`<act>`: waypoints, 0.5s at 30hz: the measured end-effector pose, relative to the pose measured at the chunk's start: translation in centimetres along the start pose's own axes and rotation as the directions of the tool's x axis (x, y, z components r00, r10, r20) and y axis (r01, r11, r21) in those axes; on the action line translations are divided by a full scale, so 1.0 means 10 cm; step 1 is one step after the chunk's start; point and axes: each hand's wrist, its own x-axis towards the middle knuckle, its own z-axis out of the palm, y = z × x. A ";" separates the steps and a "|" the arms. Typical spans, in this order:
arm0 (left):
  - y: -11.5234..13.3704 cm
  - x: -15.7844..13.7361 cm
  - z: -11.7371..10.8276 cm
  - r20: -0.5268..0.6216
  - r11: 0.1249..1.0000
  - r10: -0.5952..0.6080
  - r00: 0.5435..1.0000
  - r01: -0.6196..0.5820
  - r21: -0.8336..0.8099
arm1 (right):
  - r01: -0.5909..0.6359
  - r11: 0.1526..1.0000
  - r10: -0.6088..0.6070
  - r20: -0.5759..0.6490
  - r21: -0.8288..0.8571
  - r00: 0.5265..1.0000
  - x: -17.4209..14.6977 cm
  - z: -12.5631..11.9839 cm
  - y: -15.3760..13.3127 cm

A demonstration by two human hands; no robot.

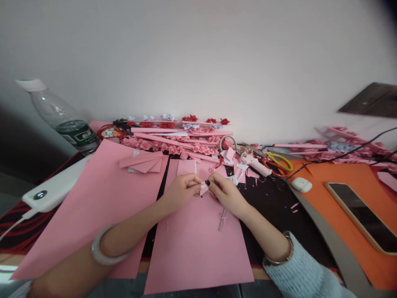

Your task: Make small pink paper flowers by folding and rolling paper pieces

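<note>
Both hands meet above a pink paper sheet (198,248) in the middle of the desk. Between the fingertips is a small folded piece of pink paper (203,189). My left hand (182,190) pinches it from the left, and my right hand (226,192) pinches it from the right; its dark-painted nail shows at the paper's upper edge. A thin, pale pinkish strip (222,221) lies below my right palm, and whether the hand touches it I cannot tell. Just behind the hands are a small pink paper square (186,167) and loose paper scraps (240,171).
Along the wall lie paper flowers (167,147) and rolled pink sticks. A glue gun (254,163), yellow-handled scissors (281,162) and a tape roll (228,142) sit back right. A bottle (72,124) and white power bank (56,184) stand left; an earbud case (301,184) and phone (362,215) lie right.
</note>
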 end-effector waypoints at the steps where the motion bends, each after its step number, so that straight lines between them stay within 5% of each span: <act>1: 0.01 0.00 0.00 0.001 1.000 -0.002 1.000 0.002 -0.003 | 0.004 1.000 -0.004 0.000 -0.002 1.000 0.00 0.00 0.00; 15: 0.04 -0.03 0.00 0.074 0.999 0.036 0.997 -0.037 0.012 | -0.011 1.000 0.011 0.016 0.011 1.000 0.00 -0.01 -0.02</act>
